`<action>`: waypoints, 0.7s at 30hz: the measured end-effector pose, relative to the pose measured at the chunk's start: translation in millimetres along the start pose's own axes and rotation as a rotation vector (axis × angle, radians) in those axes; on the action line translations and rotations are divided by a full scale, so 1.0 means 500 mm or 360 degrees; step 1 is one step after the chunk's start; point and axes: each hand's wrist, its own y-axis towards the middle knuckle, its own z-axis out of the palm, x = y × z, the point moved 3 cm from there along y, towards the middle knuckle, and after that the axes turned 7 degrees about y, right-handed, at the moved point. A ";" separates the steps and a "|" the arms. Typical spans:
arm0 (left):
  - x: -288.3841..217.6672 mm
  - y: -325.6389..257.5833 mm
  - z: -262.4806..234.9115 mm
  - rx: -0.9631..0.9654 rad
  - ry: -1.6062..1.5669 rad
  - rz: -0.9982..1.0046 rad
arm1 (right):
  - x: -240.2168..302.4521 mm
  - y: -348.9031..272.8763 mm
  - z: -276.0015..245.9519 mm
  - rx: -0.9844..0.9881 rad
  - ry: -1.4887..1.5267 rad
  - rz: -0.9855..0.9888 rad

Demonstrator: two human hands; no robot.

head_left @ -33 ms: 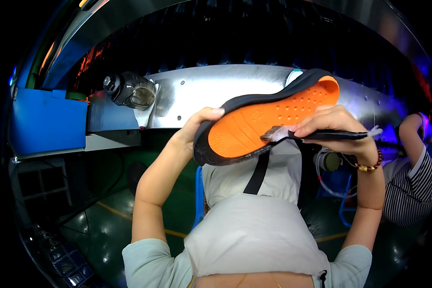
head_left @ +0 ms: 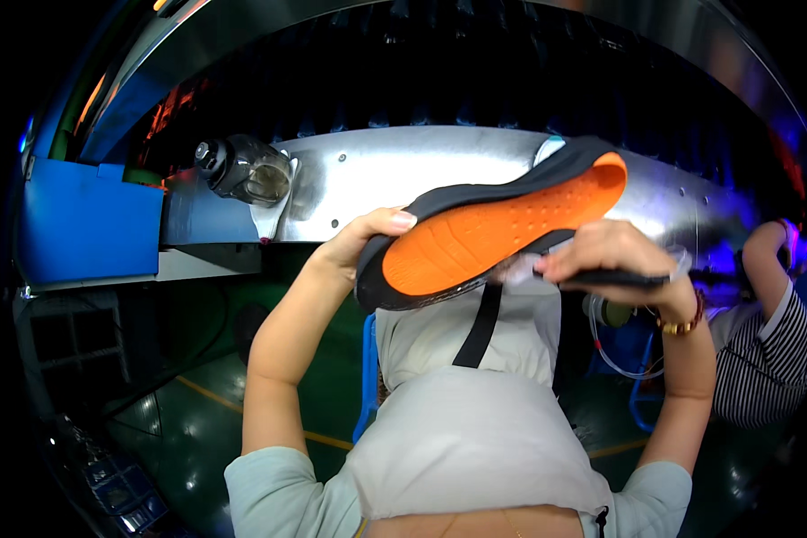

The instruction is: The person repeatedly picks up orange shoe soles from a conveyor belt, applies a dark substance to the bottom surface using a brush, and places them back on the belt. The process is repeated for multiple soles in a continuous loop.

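The left hand (head_left: pixel 360 240) pinched the left end of the black-and-orange sole (head_left: pixel 471 235) above the lap (head_left: pixel 412 345); the right hand (head_left: pixel 614 253) gripped a black-handled tool (head_left: pixel 623 279). With only one end clearly held, a hard push might have twisted the sole loose.

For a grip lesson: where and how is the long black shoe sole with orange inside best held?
Probably pinch the sole's black rim at its left end, coming from the left: it juts past the orange inside, away from the right hand.

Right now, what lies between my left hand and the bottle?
Past your left hand, the head view shows metal table, then something white by the bottle.
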 end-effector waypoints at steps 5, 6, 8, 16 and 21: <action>-0.012 -0.031 -0.098 -0.0094 0.0523 0.0524 | 0.107 -0.003 0.005 -0.0227 0.0086 -0.0147; -0.003 -0.019 -0.104 -0.0192 0.0852 0.0799 | 0.126 0.003 0.008 -0.0363 0.0062 -0.0133; 0.011 0.042 -0.070 0.0038 0.0633 0.0965 | 0.137 0.018 0.014 -0.0598 0.0064 -0.0117; 0.085 0.153 0.020 0.0398 -0.0515 0.0404 | -0.112 0.047 0.052 -0.1138 0.0928 0.0461; 0.105 0.166 0.042 0.0279 -0.0478 0.0432 | -0.128 0.100 0.026 -0.1408 0.0705 0.0365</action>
